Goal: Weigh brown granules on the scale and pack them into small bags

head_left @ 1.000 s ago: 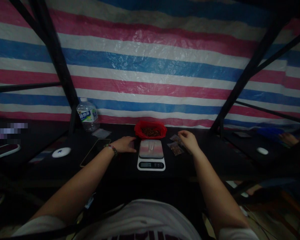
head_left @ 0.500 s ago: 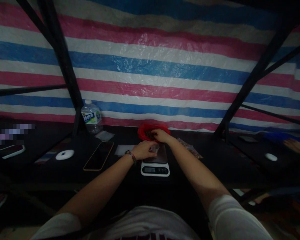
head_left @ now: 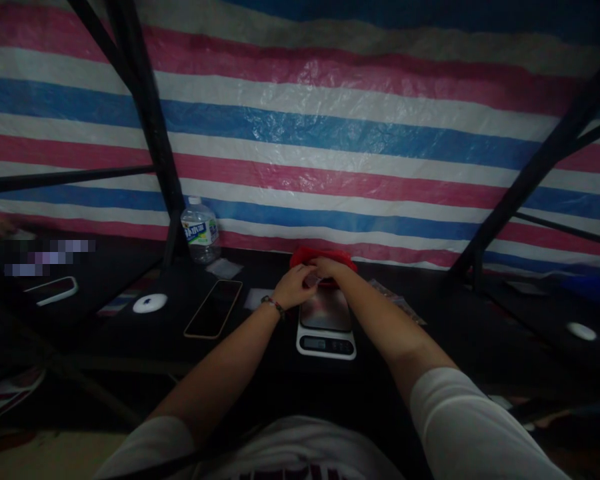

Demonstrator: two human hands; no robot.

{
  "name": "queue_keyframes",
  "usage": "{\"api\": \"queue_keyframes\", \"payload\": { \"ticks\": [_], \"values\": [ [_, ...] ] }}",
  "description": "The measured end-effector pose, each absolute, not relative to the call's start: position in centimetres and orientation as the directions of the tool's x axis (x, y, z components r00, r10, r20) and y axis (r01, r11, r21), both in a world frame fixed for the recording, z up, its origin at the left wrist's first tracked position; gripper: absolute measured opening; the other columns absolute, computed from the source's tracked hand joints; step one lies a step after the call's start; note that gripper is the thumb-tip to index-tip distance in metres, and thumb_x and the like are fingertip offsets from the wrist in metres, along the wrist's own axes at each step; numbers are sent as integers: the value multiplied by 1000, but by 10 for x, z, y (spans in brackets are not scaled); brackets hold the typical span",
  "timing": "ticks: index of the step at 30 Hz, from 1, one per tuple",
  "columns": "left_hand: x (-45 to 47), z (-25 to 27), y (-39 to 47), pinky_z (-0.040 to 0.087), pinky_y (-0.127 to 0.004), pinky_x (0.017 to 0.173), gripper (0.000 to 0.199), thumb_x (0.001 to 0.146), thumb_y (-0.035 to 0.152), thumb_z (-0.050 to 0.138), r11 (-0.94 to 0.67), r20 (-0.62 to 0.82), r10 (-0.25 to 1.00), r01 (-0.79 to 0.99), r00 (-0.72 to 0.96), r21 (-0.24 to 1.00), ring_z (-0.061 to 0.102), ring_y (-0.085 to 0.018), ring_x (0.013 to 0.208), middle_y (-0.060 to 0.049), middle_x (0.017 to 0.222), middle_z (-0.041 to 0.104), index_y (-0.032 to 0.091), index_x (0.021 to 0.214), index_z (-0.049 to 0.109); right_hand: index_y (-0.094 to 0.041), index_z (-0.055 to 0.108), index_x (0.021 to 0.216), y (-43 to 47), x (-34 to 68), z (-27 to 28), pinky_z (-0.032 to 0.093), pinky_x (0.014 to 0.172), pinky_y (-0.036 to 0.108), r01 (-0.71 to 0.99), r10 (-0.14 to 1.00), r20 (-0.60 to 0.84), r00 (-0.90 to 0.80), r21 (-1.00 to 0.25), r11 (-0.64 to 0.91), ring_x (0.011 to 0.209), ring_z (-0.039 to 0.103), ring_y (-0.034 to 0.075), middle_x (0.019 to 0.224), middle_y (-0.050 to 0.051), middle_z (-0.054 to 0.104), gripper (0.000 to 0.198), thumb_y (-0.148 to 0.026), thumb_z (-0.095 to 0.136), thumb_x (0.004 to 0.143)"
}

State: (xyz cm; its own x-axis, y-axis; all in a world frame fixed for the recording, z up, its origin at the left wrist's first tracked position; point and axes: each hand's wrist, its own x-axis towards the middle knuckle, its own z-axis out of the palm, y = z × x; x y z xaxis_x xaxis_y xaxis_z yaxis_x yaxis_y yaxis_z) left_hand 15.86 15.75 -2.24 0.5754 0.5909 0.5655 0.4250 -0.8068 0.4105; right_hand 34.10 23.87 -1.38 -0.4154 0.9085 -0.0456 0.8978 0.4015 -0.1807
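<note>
Left hand [head_left: 293, 288] and right hand [head_left: 329, 269] pinch a small clear bag [head_left: 312, 281] together above the scale [head_left: 326, 320], just before the red bowl [head_left: 323, 256].

A water bottle [head_left: 200, 229], a phone [head_left: 213, 317] and a white puck [head_left: 150, 303] lie before the striped tarp [head_left: 330, 133]

Glossy crinkled plastic tarp [head_left: 330, 133]; shiny metal scale [head_left: 326, 320] top.

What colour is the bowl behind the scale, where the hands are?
Red: the bowl shows best in the head view, just beyond the scale.
</note>
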Motion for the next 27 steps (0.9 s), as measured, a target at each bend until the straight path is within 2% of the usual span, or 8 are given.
{"api": "queue_keyframes", "payload": {
  "ticks": [3, 6, 11, 14, 19, 23, 27],
  "values": [
    [158, -23, 159, 41, -36, 99, 51, 74, 25, 61, -770, 611, 635, 446, 472, 456, 54, -23, 108, -10, 116, 59, 16, 124, 51, -17, 71, 96, 237, 343, -15, 49, 76, 26, 914, 923, -62, -380, -177, 365, 81, 66, 20, 92, 7, 72, 23, -18, 63, 75],
    [163, -15, 165, 41, -36, 100, 43, 75, 23, 60, -744, 629, 661, 464, 408, 481, 54, -22, 109, -9, 116, 60, 17, 117, 54, -17, 73, 90, 234, 343, -15, 49, 75, 25, 922, 931, -62, -359, -180, 343, 79, 66, 19, 87, 6, 73, 20, -17, 66, 71],
    [175, -6, 180, 43, -34, 97, 34, 75, 22, 58, -761, 623, 644, 451, 444, 466, 55, -21, 105, -8, 111, 63, 17, 108, 59, -16, 73, 91, 228, 341, -10, 49, 75, 26, 928, 950, 11, -312, -210, 307, 82, 64, 20, 93, 8, 72, 20, -15, 64, 72],
    [176, -12, 185, 45, -32, 93, 33, 75, 23, 58, -739, 611, 668, 478, 425, 475, 57, -20, 101, -8, 107, 63, 17, 108, 59, -12, 73, 85, 225, 347, -6, 48, 70, 25, 926, 958, 37, -286, -246, 286, 74, 63, 19, 82, 9, 72, 17, -17, 64, 71],
    [174, -28, 185, 45, -31, 91, 32, 78, 28, 57, -669, 544, 734, 574, 407, 472, 57, -21, 101, -8, 109, 62, 19, 109, 59, -12, 74, 85, 223, 365, 1, 46, 60, 21, 895, 965, 48, -257, -366, 256, 61, 59, 14, 67, 3, 68, 23, -14, 61, 65],
    [177, -33, 187, 47, -32, 83, 27, 79, 32, 56, -624, 430, 778, 643, 458, 444, 61, -22, 93, -9, 101, 64, 20, 103, 63, -13, 72, 93, 224, 373, 9, 45, 55, 19, 832, 965, 37, -258, -500, 242, 56, 58, 11, 70, 2, 69, 29, -17, 58, 69],
    [181, -33, 191, 46, -31, 83, 31, 80, 37, 55, -586, 375, 809, 667, 452, 460, 61, -23, 97, -9, 105, 65, 21, 106, 62, -12, 70, 93, 223, 368, 16, 46, 55, 17, 753, 956, 27, -293, -609, 248, 57, 58, 9, 75, 2, 69, 27, -20, 58, 70]
  ]
}}
